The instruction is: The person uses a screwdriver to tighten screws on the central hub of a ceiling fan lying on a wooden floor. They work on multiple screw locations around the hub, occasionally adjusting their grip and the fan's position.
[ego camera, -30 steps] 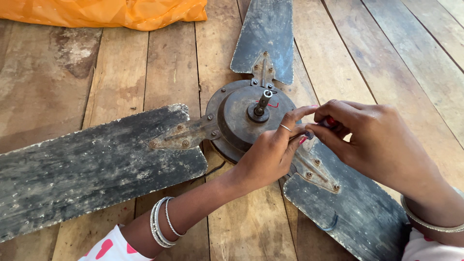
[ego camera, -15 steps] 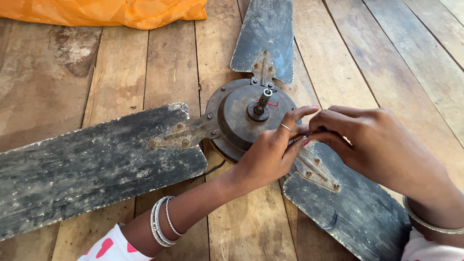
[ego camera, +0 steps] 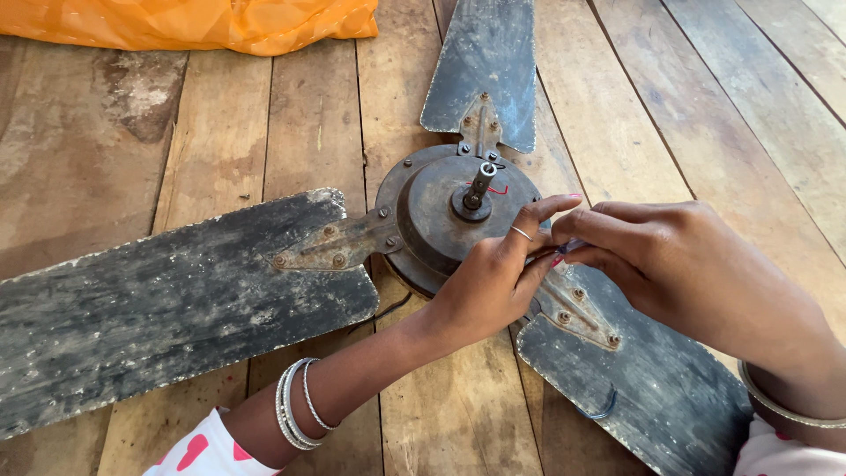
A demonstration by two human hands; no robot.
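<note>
The left hand (ego camera: 480,286) wears a thin ring, with several silvery bangles stacked at its wrist and a white sleeve printed with red shapes. The right hand (ego camera: 696,273) shows one metal bangle and pink-painted nails.

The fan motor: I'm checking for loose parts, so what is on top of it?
A short metal shaft stands up from the fan motor, with a bit of red wire beside it. The left hand covers its right edge, so nothing there can be seen.
</note>
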